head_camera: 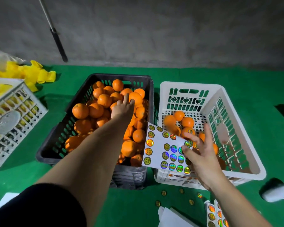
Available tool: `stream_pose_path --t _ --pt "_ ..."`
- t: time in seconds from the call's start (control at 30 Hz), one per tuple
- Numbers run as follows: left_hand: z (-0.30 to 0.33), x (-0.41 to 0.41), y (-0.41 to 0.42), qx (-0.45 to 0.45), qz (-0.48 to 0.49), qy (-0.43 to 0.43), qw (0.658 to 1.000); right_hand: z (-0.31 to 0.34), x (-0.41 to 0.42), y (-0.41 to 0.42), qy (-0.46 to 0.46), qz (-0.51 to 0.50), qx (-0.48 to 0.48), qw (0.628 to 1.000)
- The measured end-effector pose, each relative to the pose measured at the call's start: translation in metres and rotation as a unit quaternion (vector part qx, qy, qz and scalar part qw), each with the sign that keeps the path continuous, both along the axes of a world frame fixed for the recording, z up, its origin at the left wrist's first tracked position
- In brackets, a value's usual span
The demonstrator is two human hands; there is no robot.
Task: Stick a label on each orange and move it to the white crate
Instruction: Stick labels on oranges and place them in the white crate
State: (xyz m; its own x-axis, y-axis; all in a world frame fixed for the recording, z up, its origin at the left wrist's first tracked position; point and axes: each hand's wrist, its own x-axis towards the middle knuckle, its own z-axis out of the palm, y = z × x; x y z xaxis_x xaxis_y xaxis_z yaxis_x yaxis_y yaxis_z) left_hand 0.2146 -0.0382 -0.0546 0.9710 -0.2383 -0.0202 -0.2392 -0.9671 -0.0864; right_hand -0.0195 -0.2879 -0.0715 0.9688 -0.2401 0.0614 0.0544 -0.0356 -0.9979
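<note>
Two crates sit side by side on the green mat: the black crate [95,128], piled with unlabelled oranges [80,110], and, touching its right side, the white crate [228,128], which holds only a handful of fruit on its floor, so most of the job looks undone. One risk lies with the sticker sheet [164,149], which hangs over the gap where the black crate meets the white one; it is pinched only at its right edge, and its far corner curls up, so a careless pull could fold stickers onto each other or drop the sheet among the fruit. Loose stickers [164,193] already lie on the mat just in front of the black crate, a sign of how easily they are lost. Another risk is that the heaped fruit may roll when one is lifted from the far end of the black crate. The left hand [121,108] reaches across that crate, fingers partly spread and resting on an orange [135,97] near the far wall, not yet closed around it. The right hand [202,153] holds the sheet between thumb and fingers, its other fingers loosely splayed above the white crate.
</note>
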Motion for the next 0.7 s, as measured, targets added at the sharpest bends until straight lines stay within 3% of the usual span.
stream_pose_path --t 0.17,0.23,0.27,0.3,0.33,0.4,0.43,0.47,0.53,0.7 --pt "-0.001 -0.006 0.004 0.043 0.005 -0.050 0.998 0.004 -0.003 0.002 0.001 -0.002 -0.025 1.000" --pt "0.000 -0.013 0.006 -0.010 0.045 -0.025 0.999 0.006 -0.002 0.004 0.005 -0.004 -0.020 1.000" --pt "0.006 -0.019 0.007 -0.086 0.085 0.016 0.993 0.006 -0.002 0.004 0.009 -0.007 -0.010 1.000" --pt "0.013 -0.027 0.007 -0.192 0.128 0.052 0.972 0.006 -0.002 0.004 0.015 -0.010 -0.001 1.000" --pt "0.021 -0.037 0.007 -0.317 0.164 0.087 0.930 0.006 -0.002 0.003 0.021 -0.012 0.002 1.000" --pt "0.042 -0.070 0.007 -0.561 0.199 0.163 0.787 0.006 -0.003 0.002 0.027 -0.014 -0.007 1.000" --pt "0.056 -0.093 0.009 -0.643 0.181 0.202 0.716 0.007 -0.005 0.002 0.028 -0.014 -0.014 0.999" --pt "0.065 -0.118 0.012 -0.688 0.152 0.234 0.669 0.008 -0.006 0.003 0.027 -0.014 -0.022 0.999" --pt "0.077 -0.166 0.018 -0.718 0.104 0.272 0.632 0.012 -0.012 0.006 0.019 -0.020 -0.040 0.999" --pt "0.079 -0.260 0.020 -0.755 0.066 0.259 0.599 0.025 -0.054 0.016 -0.044 -0.044 -0.038 0.997"
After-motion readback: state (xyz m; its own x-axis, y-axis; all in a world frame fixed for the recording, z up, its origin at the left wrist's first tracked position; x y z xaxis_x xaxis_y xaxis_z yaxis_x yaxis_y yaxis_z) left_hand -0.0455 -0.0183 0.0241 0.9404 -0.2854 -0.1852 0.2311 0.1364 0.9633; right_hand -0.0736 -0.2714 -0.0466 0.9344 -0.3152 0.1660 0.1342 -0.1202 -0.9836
